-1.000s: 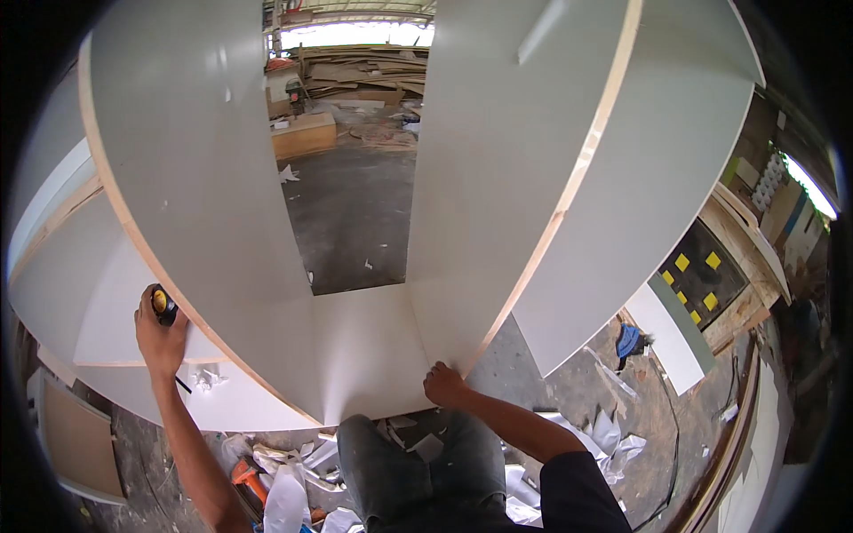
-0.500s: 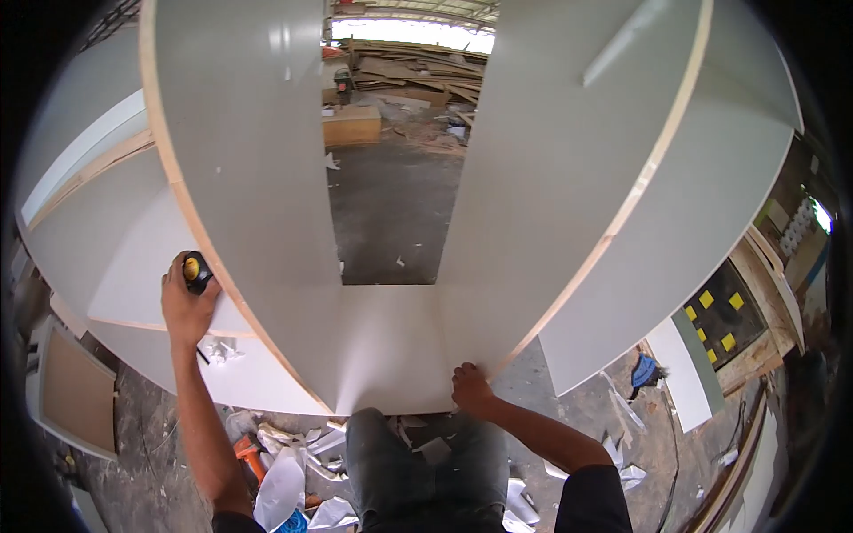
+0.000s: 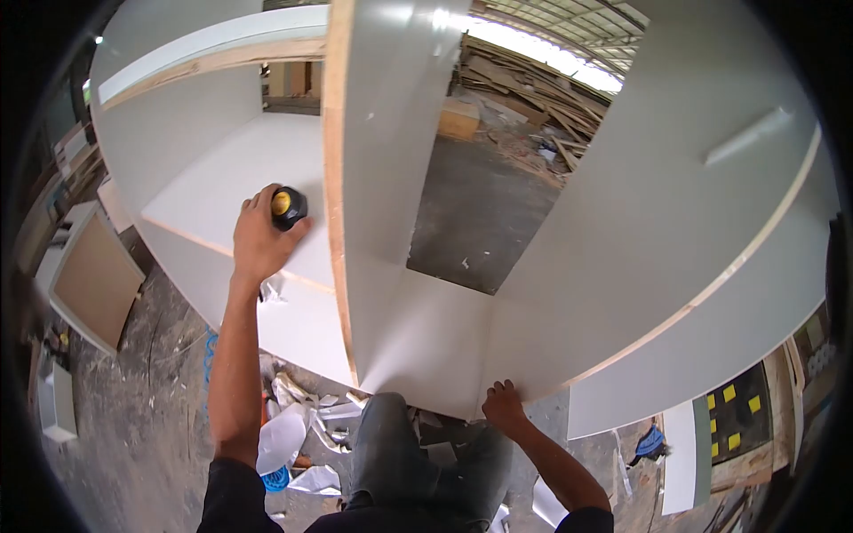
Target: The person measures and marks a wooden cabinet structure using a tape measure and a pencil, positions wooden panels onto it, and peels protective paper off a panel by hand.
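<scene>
Workshop floor (image 3: 160,417), littered with white scraps (image 3: 284,440), is spread around a large white cabinet (image 3: 391,169), with stacked planks (image 3: 524,80) seen beyond. At far left, a box with a brown panel (image 3: 98,275) is set on the floor. Next, a black tape measure (image 3: 289,207) with a yellow disc is gripped in the left hand (image 3: 258,240), over the white shelf (image 3: 258,160) of the cabinet's left bay; whether the shelf is touched cannot be told. Steadiness would be best served if the case were held firmly and kept clear of the wooden edge (image 3: 334,178) just to its right. At centre, the bottom board (image 3: 426,338) is framed by two tall panels. Near its front right corner the right hand (image 3: 503,404) is placed, fingers curled narrow; whether anything is pinched cannot be told. Light, even pressure would be advised there. At far right, a dark panel (image 3: 736,416) is dotted with yellow squares.
</scene>
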`<state>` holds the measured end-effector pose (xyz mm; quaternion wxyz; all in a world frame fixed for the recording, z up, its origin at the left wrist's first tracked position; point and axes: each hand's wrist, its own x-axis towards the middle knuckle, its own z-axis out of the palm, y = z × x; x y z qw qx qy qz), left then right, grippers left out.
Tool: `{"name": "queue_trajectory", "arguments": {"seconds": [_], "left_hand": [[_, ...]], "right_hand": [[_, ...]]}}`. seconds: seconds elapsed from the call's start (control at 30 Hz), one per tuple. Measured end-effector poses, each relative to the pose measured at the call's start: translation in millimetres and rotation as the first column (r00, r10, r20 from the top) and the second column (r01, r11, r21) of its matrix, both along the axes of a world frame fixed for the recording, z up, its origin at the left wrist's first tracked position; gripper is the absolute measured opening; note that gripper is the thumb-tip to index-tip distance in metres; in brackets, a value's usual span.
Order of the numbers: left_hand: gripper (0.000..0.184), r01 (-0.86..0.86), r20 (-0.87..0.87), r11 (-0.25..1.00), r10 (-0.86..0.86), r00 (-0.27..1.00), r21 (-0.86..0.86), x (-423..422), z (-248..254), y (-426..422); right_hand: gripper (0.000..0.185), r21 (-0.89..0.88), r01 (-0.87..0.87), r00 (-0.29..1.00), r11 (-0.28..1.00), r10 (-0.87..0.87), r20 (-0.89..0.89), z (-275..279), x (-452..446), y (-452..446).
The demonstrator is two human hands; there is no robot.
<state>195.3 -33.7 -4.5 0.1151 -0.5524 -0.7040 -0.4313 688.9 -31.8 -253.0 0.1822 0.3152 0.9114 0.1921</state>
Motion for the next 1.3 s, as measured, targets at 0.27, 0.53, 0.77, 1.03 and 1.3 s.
{"name": "queue_trajectory", "arguments": {"seconds": [0.27,0.53,0.77,1.03,1.3], "left_hand": [[0.065,0.012,0.420,0.940,-0.163,0.893,0.341,5,-9,-17],[0.085,0.487,0.546,0.727,-0.686,0.481,0.484,100,-66,-147],[0.085,0.808,0.869,0.561,-0.476,0.138,0.179,164,-150,-191],[0.058,0.679,0.696,0.731,-0.455,0.556,-0.065,179,-143,-192],[0.034,0.717,0.654,0.694,-0.513,0.555,-0.064,183,-126,-170]], "right_hand": [[0.020,-0.344,-0.005,0.942,0.939,-0.111,-0.318,31,-36,-3],[0.081,-0.465,-0.519,0.181,0.717,-0.439,-0.880,126,-125,-73],[0.098,-0.404,-0.663,0.381,0.631,-0.181,-0.907,124,-136,-90],[0.065,-0.573,-0.470,0.171,0.671,-0.568,-0.805,49,-127,-123],[0.059,-0.298,-0.285,0.179,0.911,-0.255,-0.950,104,-120,-121]]}}
